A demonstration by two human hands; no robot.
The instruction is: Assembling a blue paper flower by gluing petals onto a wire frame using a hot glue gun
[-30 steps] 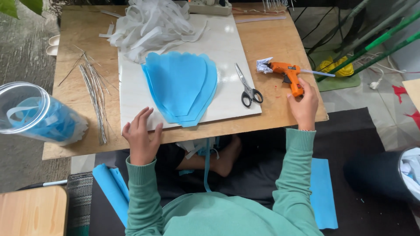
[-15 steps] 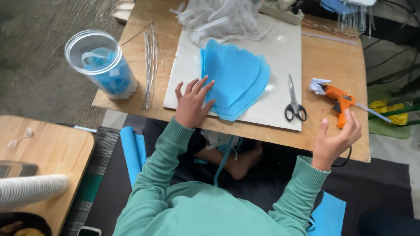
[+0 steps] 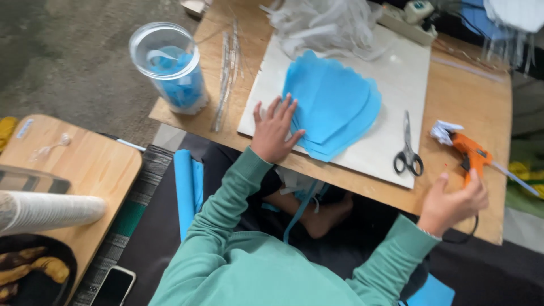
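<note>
My left hand (image 3: 275, 131) lies flat with fingers spread on the white board (image 3: 402, 73), its fingertips touching the left edge of a stack of blue paper petals (image 3: 337, 107). My right hand (image 3: 453, 205) is at the table's near right edge, fingers loosely curled. Its fingertips touch the handle of the orange glue gun (image 3: 471, 154), which lies on the wooden table (image 3: 459, 93). A crumpled white paper (image 3: 443, 131) sits at the gun's nozzle. Scissors (image 3: 408, 152) lie shut between my hands.
A clear jar of blue strips (image 3: 170, 68) and a bundle of thin wires (image 3: 226, 73) lie at the left. White strips (image 3: 323, 25) and a power strip (image 3: 405, 20) are at the back. Blue paper roll (image 3: 187, 187), side table (image 3: 73, 170), phone (image 3: 113, 286) lower left.
The view swung left. My left hand slid from the table edge up onto the board and the blue petals. My right hand stayed by the glue gun handle.
</note>
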